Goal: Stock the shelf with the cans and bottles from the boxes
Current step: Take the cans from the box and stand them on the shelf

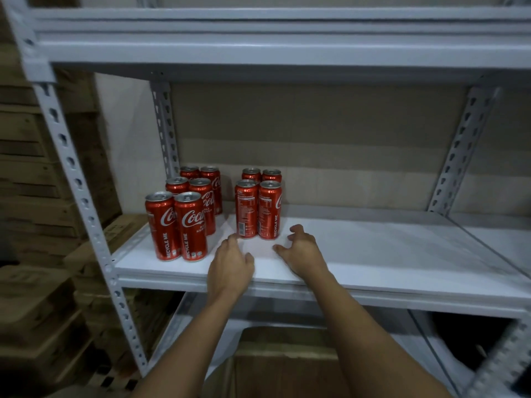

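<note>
Several red cola cans stand upright on the white shelf board (388, 254) in two blocks. The left block (184, 219) is two cans wide and three deep. The right block (258, 208) is two wide and two deep. My left hand (231, 267) and my right hand (301, 251) hover just in front of the right block, fingers loosely spread, holding nothing. The fingertips are close to the two front cans but apart from them.
Grey slotted uprights (74, 179) frame the shelf unit, with another shelf above (258, 50). A brown cardboard box (287, 360) sits below, between my forearms. Stacked cardboard boxes (34, 297) stand to the left of the unit. The shelf board's right half is bare.
</note>
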